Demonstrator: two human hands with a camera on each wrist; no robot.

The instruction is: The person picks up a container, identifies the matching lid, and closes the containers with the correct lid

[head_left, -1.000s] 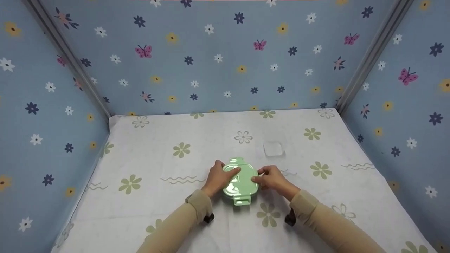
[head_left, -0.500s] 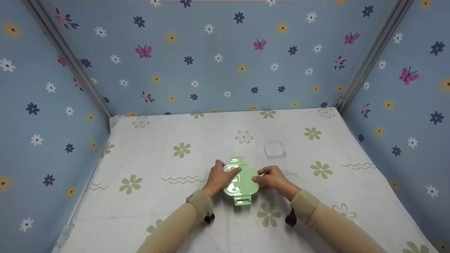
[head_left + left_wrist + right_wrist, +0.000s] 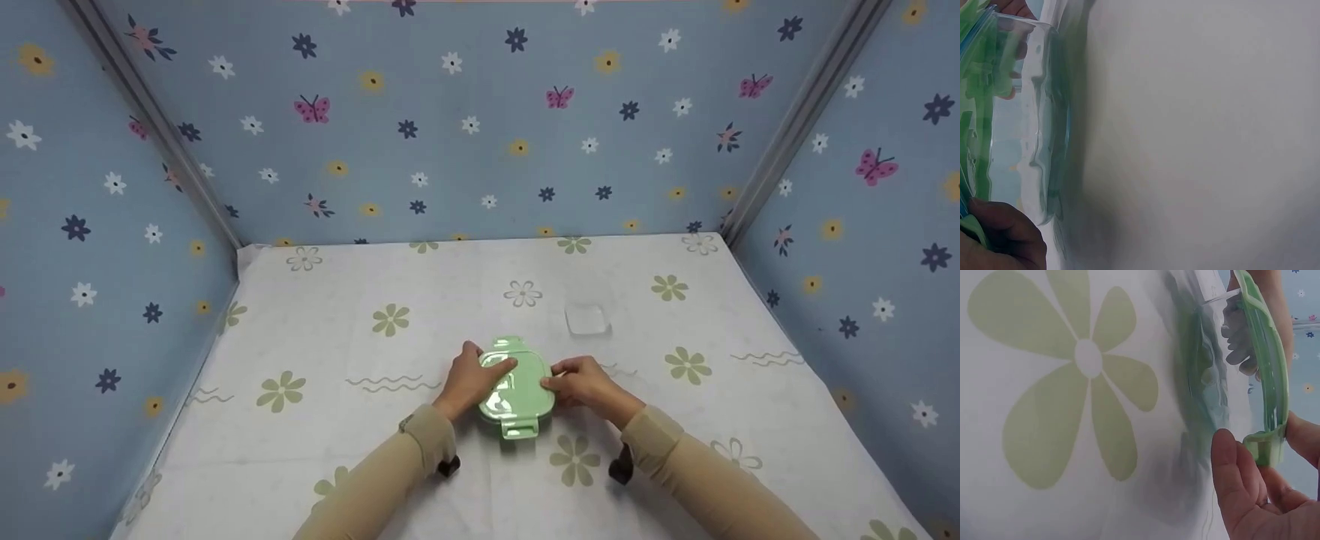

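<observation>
**Green-lidded box (image 3: 529, 386) held from both sides, mid-table**

Box sits around the middle of the white cloth (image 3: 262, 450), in front of the person. Lid is on top; clear body (image 3: 1030, 124) shows below it in the left wrist view. Can't tell if the base touches the cloth.

Left hand (image 3: 471, 381): part-closed, grips the left side, thumb lying on the lid, fingers at the far left edge. Right hand (image 3: 589, 384): part-closed, holds the right edge, thumb at the rim, fingers bent around a side flap (image 3: 1266, 449).

Near flap (image 3: 520, 430) and far flap (image 3: 508, 342) stick out from the lid.

Small clear square piece (image 3: 587, 319) lies beyond the right hand, apart from the box. Flowered blue wall (image 3: 450, 97) behind.
</observation>
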